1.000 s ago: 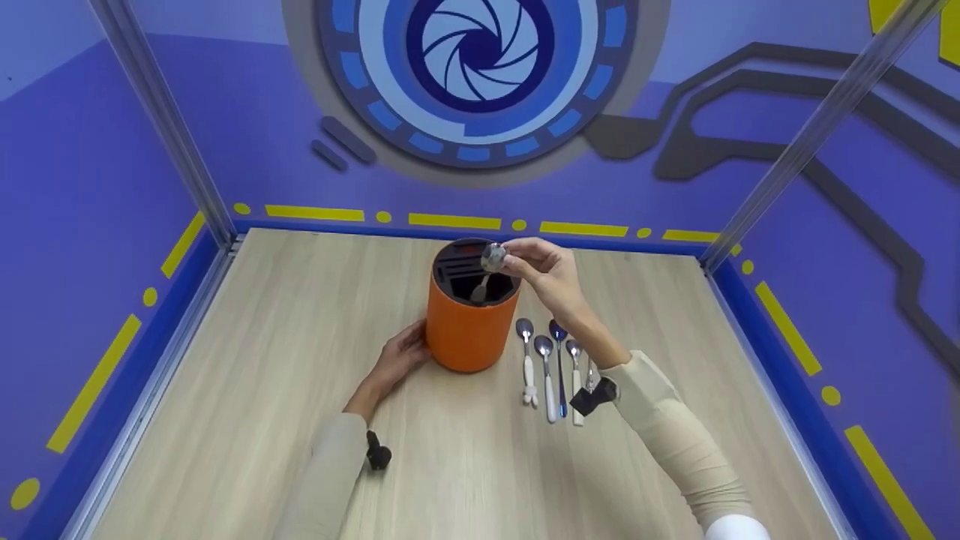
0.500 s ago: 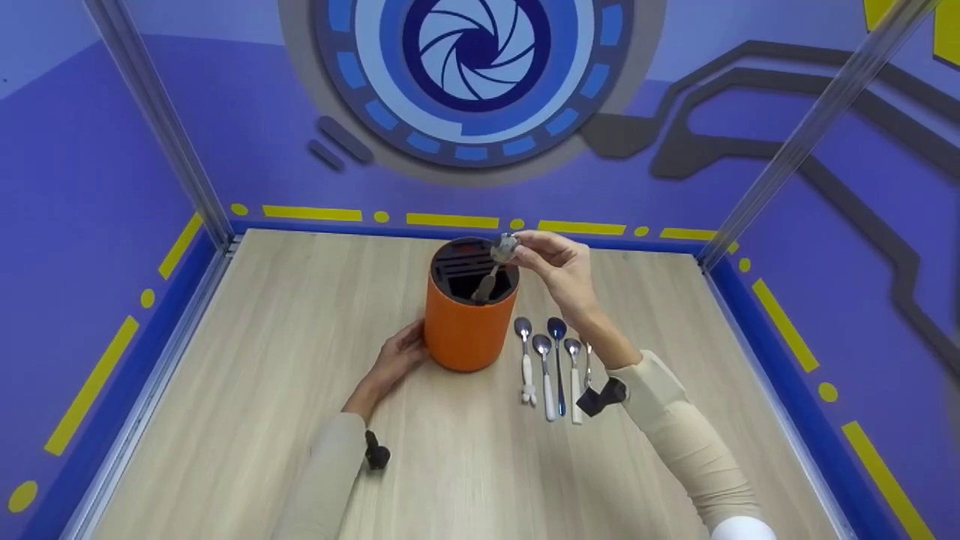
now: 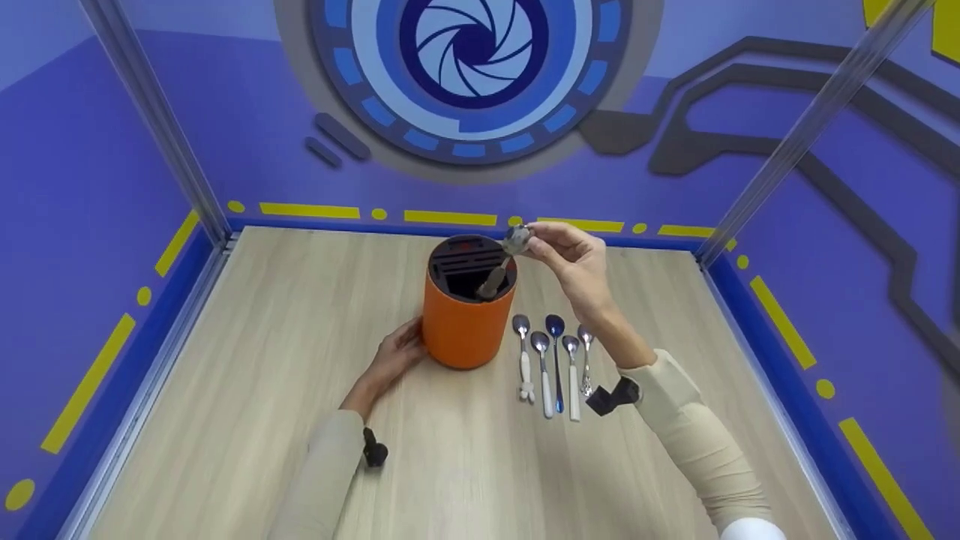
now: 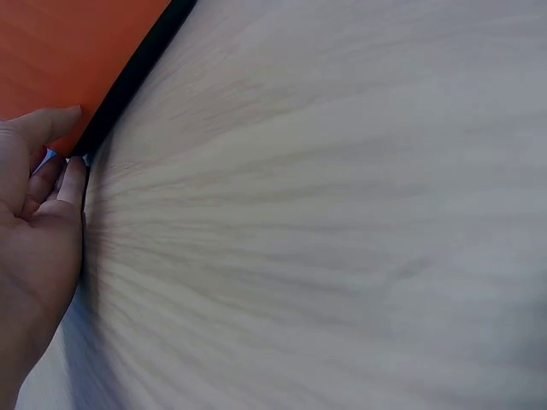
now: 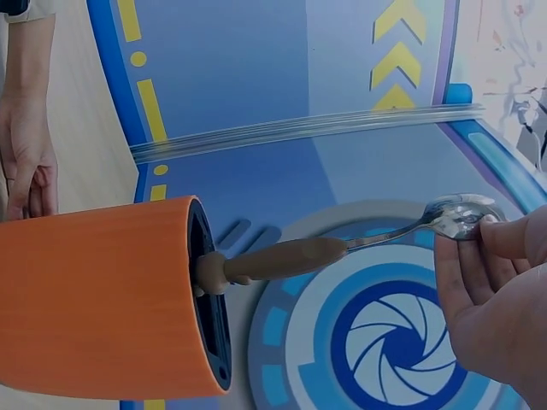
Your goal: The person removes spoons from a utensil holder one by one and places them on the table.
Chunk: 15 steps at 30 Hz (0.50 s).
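Observation:
My right hand point(image 3: 574, 262) pinches the bowl of a spoon point(image 5: 282, 258) between thumb and fingers above an orange utensil holder point(image 3: 466, 330). The spoon's brown handle slants down, its end at the large opening in the holder's black slotted top. In the right wrist view the metal bowl point(image 5: 461, 215) lies against the thumb. At the holder's lower left side, my left hand point(image 3: 396, 356) touches the wall with thumb and fingers spread along it. The left wrist view shows that thumb point(image 4: 51, 126) on the orange wall, close to the black base rim; some fingertips are hidden.
Right of the holder lie several spoons in a row: one with a white figure handle point(image 3: 525, 367), a blue one point(image 3: 556, 360), white-handled ones point(image 3: 574, 382) and an ornate silver one point(image 3: 586, 360). Blue printed panels point(image 3: 360, 187) border the wooden table point(image 3: 315, 285).
My right hand has moved up and to the right with the spoon, and more of its brown handle shows above the opening. The left hand stays at the holder.

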Tool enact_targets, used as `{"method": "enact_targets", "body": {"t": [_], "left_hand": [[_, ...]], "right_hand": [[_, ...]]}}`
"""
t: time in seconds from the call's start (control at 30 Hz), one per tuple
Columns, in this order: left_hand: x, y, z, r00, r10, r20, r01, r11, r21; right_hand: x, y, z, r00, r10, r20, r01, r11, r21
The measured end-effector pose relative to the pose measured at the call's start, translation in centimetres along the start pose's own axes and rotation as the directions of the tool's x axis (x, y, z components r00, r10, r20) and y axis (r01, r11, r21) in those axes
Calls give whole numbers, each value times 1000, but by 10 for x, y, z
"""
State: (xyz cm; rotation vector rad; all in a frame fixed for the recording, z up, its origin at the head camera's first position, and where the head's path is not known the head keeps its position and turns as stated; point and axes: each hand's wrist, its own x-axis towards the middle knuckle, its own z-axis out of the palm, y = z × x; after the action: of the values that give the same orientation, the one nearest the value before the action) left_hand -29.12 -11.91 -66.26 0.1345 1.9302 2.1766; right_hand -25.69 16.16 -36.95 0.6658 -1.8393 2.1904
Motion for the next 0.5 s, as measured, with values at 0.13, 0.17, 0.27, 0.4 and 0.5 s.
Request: {"method": "enact_targets", "body": {"t": [0.13,0.17,0.27,0.4,0.5], "left_hand": [[-1,1,0,1000,-7,5,7,1000,20],[-1,1,0,1000,-8,6,8,1000,27],[-2,2,0,1000,-13,-1,14,999,43],[-1,3,-1,1000,-13,-6,14,999,52],[0,2,-2,1000,-3,1,2,999,50]], "right_hand": [[-2,-6,-1,1000,10,-23,-10,1000,-5],[-2,-6,-2,999,13,-30,-13,1000,-8],[-3,-8,-4,999,21,-42,-21,1000,-18],[-5,-8,-9,998,24,-50,-26,999,-40],[-7,-7,-14,998,28,-61,-32,998,-55]]}}
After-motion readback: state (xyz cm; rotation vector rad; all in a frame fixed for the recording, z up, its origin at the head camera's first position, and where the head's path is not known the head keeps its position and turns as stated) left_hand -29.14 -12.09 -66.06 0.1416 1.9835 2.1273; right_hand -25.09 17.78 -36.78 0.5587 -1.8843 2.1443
